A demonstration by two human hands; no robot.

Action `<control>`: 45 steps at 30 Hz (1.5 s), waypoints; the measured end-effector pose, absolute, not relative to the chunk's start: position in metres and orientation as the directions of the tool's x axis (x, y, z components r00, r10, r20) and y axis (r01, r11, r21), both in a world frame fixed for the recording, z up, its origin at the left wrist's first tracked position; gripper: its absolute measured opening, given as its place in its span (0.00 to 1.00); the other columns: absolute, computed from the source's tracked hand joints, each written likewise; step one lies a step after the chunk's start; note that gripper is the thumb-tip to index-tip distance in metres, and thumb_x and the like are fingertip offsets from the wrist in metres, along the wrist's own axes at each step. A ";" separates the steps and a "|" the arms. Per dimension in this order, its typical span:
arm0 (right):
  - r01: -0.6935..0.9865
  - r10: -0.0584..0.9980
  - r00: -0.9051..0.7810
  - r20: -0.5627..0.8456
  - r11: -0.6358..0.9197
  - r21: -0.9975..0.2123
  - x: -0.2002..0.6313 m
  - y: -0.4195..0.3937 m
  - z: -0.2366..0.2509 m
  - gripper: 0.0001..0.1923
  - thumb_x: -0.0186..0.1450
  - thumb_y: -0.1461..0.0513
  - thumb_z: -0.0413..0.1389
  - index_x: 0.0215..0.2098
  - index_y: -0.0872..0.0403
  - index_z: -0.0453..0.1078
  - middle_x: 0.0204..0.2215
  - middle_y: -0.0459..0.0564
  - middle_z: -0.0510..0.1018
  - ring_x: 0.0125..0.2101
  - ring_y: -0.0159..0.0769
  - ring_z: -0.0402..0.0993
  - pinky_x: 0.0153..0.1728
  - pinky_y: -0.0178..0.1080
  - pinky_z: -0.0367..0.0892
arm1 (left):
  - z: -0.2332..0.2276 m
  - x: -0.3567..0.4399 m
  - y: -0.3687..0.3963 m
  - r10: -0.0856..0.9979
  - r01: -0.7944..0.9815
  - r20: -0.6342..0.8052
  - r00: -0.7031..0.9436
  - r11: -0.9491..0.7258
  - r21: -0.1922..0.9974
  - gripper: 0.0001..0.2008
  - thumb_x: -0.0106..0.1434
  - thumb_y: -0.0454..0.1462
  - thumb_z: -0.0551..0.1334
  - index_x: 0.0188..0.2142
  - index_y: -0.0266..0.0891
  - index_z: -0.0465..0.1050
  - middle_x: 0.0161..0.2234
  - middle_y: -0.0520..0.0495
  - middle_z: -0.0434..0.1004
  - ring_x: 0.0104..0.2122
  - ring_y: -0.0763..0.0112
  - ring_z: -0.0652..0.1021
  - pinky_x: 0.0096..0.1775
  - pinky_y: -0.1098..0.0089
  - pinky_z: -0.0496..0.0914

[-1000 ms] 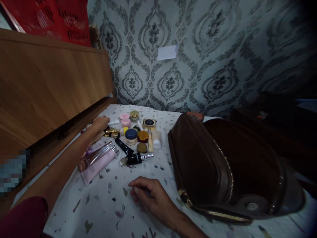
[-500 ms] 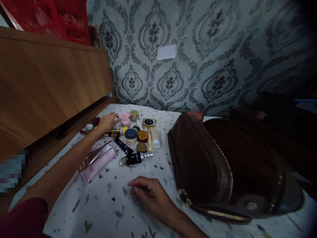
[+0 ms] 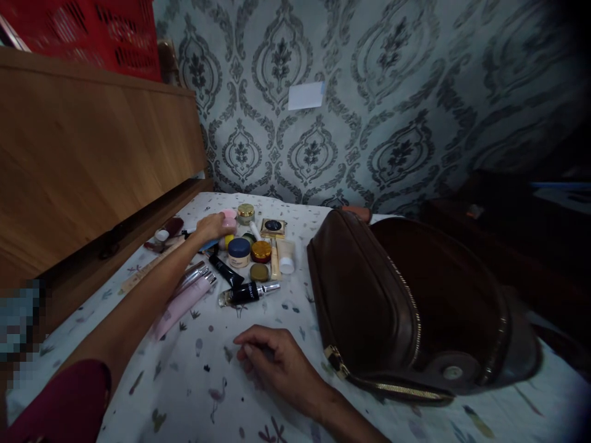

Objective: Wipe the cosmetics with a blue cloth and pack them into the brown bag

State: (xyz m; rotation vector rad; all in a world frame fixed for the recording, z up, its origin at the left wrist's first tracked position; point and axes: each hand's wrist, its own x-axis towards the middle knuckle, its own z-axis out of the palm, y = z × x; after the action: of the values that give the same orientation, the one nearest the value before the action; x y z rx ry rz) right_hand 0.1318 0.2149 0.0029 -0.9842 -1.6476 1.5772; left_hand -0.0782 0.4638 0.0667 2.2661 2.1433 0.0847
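Note:
My left hand (image 3: 211, 227) reaches to the far left of the cosmetics, its fingers bent against the side of a pink jar (image 3: 229, 225). The fingertips are partly hidden. A blue item (image 3: 210, 245) shows beneath that hand. My right hand (image 3: 277, 364) rests on the cloth in front, fingers loosely curled, with nothing in it. Between the hands lie a blue-lidded jar (image 3: 239, 252), an amber-lidded jar (image 3: 261, 251), a black tube (image 3: 226, 271), a black bottle with a silver cap (image 3: 247, 294), a white-capped tube (image 3: 287, 255) and a pink tube (image 3: 184, 303).
A brown leather bag (image 3: 364, 295) stands unzipped and gaping on the right of the patterned cloth (image 3: 194, 381). Along the left runs a wooden cabinet (image 3: 101, 135) with a red basket (image 3: 92, 37) on top. A papered wall (image 3: 258, 147) closes off the back.
My left hand has shifted closer onto the pink jar, and the blue item now shows below it. My right hand stays put. The whole view has slid slightly.

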 end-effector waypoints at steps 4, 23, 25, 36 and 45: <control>0.078 0.862 -0.506 -0.019 0.024 -0.997 0.133 0.215 0.002 0.12 0.65 0.64 0.52 0.42 0.55 0.76 0.31 0.48 0.80 0.28 0.27 0.74 0.27 0.30 0.65 | 0.062 -0.090 0.463 0.996 0.992 0.079 0.039 -0.048 0.117 0.31 0.60 0.58 0.57 0.55 0.41 0.69 0.54 0.38 0.76 0.52 0.51 0.76 0.44 0.63 0.70; 0.088 0.857 -0.514 -0.030 0.018 -0.996 0.134 0.215 0.001 0.13 0.66 0.59 0.54 0.43 0.56 0.75 0.33 0.50 0.80 0.29 0.29 0.75 0.28 0.31 0.66 | 0.072 -0.128 0.426 0.960 0.919 0.220 0.172 -0.236 0.315 0.31 0.58 0.56 0.57 0.53 0.39 0.72 0.45 0.43 0.80 0.41 0.57 0.78 0.42 0.63 0.70; 0.090 0.859 -0.511 -0.020 0.030 -0.995 0.134 0.215 0.003 0.13 0.66 0.60 0.54 0.43 0.57 0.76 0.33 0.50 0.80 0.29 0.29 0.76 0.29 0.31 0.66 | 0.075 -0.129 0.412 0.955 0.919 0.238 0.176 -0.246 0.309 0.32 0.58 0.56 0.58 0.53 0.38 0.71 0.46 0.43 0.79 0.42 0.56 0.77 0.44 0.62 0.70; 0.210 0.916 -0.359 0.180 0.267 -0.940 0.136 0.218 0.002 0.11 0.67 0.61 0.52 0.40 0.55 0.76 0.35 0.51 0.78 0.37 0.35 0.75 0.39 0.37 0.71 | 0.089 -0.100 0.292 0.869 0.849 0.369 0.330 -0.444 0.287 0.28 0.62 0.55 0.59 0.55 0.43 0.70 0.53 0.45 0.76 0.51 0.55 0.76 0.52 0.61 0.69; 0.787 0.784 -0.386 0.486 0.555 -0.269 0.142 0.239 -0.004 0.24 0.66 0.70 0.46 0.59 0.60 0.68 0.62 0.63 0.67 0.62 0.49 0.62 0.60 0.52 0.63 | 0.054 -0.094 0.245 0.896 0.838 0.246 0.370 -0.436 0.328 0.24 0.61 0.50 0.64 0.54 0.49 0.69 0.52 0.45 0.77 0.50 0.55 0.78 0.45 0.61 0.75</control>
State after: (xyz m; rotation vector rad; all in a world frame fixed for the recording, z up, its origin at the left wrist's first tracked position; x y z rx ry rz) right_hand 0.1423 0.2386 -0.0040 -1.2586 -2.2206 -0.0081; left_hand -0.0935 0.2449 0.0541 2.4749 1.5781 0.5894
